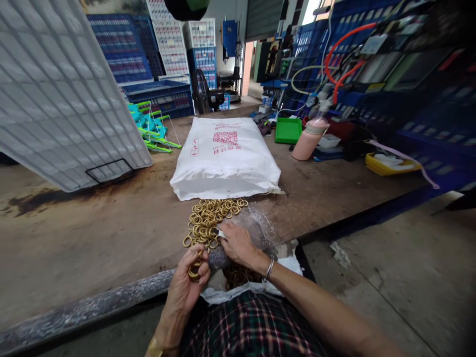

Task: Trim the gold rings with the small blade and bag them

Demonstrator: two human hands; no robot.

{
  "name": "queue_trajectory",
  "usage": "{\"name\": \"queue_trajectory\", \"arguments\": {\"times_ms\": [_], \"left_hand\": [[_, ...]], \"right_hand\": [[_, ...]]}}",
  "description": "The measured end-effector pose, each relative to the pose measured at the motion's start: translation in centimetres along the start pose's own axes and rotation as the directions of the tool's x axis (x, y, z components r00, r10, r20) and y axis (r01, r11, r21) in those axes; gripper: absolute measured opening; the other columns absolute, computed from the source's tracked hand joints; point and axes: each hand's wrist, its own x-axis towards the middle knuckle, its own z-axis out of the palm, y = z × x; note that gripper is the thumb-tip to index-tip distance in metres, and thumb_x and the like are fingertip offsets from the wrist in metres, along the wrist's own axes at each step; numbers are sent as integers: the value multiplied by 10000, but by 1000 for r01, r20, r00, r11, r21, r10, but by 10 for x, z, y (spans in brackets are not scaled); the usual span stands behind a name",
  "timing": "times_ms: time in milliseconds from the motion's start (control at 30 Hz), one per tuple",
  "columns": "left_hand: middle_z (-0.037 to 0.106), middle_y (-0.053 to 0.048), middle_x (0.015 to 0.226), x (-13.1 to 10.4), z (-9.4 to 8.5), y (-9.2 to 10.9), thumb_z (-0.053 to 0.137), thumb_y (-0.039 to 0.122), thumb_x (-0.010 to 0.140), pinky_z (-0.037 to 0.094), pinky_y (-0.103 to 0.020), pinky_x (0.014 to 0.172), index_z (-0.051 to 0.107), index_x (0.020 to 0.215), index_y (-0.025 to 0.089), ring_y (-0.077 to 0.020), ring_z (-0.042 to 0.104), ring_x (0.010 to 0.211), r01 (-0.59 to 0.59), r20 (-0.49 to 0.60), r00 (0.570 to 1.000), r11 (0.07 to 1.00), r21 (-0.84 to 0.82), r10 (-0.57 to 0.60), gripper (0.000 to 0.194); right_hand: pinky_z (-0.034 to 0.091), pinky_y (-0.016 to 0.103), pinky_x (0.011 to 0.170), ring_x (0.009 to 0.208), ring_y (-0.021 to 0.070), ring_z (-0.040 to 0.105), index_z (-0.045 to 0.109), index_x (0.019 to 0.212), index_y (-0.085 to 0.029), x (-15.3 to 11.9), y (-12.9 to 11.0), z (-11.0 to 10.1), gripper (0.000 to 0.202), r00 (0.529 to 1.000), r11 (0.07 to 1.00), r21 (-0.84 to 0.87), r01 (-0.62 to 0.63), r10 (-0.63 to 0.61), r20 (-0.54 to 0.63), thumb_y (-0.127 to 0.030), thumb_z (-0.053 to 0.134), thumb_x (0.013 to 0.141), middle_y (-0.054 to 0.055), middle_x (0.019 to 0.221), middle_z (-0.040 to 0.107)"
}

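Note:
My left hand (188, 277) is curled around a few brass-coloured rings (195, 270) just over the padded table edge. Beside it, my right hand (240, 244) reaches onto the heap of rings (208, 216). Between its thumb and fingers is a small thing with a dark tip and a white part (220, 233); its kind cannot be made out. The heap lies in front of a stuffed white woven sack (225, 158) with red print. Below the table edge, more rings (240, 275) sit in an open white bag (253, 287) at my lap.
A tilted white plastic crate (70, 94) stands on the left, with green and teal frames (156, 131) behind it. A green tray (288, 130), a pink bottle (310, 140) and a yellow tray (392, 164) are on the right. A black fan (203, 94) and stacked crates stand behind.

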Motion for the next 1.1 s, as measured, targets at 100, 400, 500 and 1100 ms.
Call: {"name": "queue_trajectory", "arguments": {"times_ms": [100, 400, 500, 1100], "left_hand": [[559, 10, 692, 4, 0, -3, 697, 272, 651, 260, -124, 358, 517, 744, 146, -4, 361, 413, 22, -35, 999, 999, -31, -23, 239], [474, 76, 530, 18, 20, -20, 662, 505, 645, 209, -143, 335, 523, 784, 175, -29, 332, 356, -131, -110, 975, 900, 415, 193, 384], [419, 79, 447, 20, 24, -23, 622, 535, 670, 214, -162, 362, 534, 702, 167, -43, 307, 358, -152, -43, 978, 831, 536, 206, 380], [450, 67, 540, 20, 26, -27, 520, 459, 775, 236, -166, 371, 542, 790, 169, -50, 345, 394, -134, 12, 985, 726, 675, 171, 291]], "right_hand": [[352, 263, 638, 710, 153, 516, 529, 954, -175, -1, 4, 0, 176, 1000, 997, 80, 16, -13, -27, -166, 453, 797, 58, 905, 584], [392, 255, 737, 784, 148, 522, 529, 920, -181, -18, 6, -18, 136, 958, 852, 443, 279, -213, -194, -142, 434, 831, 41, 856, 588], [393, 254, 734, 776, 145, 517, 534, 895, -181, -21, 3, -26, 121, 961, 814, 513, 274, -207, -186, -160, 432, 832, 32, 833, 585], [262, 206, 511, 549, 83, 338, 416, 602, -181, -11, 8, -14, 164, 993, 637, 764, -99, 109, 38, -253, 446, 746, -62, 563, 369]]}}
